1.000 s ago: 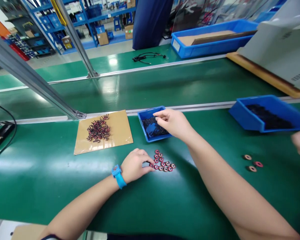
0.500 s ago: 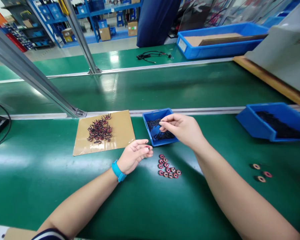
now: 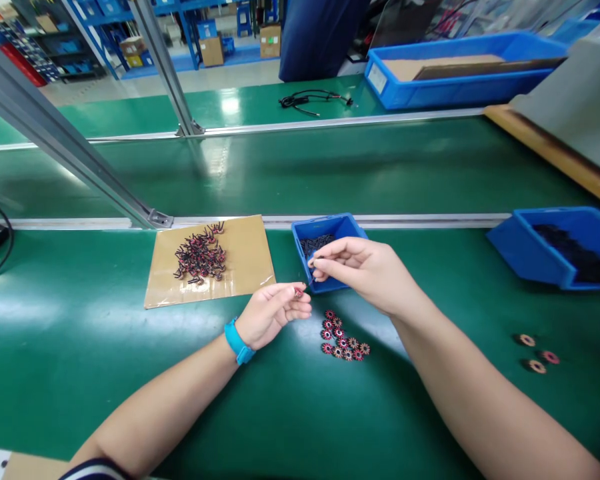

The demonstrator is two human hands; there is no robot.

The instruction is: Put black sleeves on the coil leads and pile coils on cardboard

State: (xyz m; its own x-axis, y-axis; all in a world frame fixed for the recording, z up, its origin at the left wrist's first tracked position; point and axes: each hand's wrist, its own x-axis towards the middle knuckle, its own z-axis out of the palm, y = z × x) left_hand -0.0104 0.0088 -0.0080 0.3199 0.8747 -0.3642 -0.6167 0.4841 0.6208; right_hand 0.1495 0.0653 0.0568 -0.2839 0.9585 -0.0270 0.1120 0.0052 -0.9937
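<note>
The left hand [image 3: 273, 312] pinches a small red part [image 3: 299, 292] at its fingertips. Just beside it, the right hand [image 3: 367, 273] pinches a dark piece [image 3: 319, 259] (too small to identify) and partly hides the blue bin [image 3: 330, 227] behind. Wound rings [image 3: 343, 343] lie nearer the body; a cardboard sheet [image 3: 250, 253] bears heaped parts [image 3: 200, 257] beyond the left hand.

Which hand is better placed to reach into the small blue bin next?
Probably the right hand: it overlaps the small blue bin in this view, though apparently pinching a small dark piece. The left hand sits outside it, holding a reddish part.
</note>
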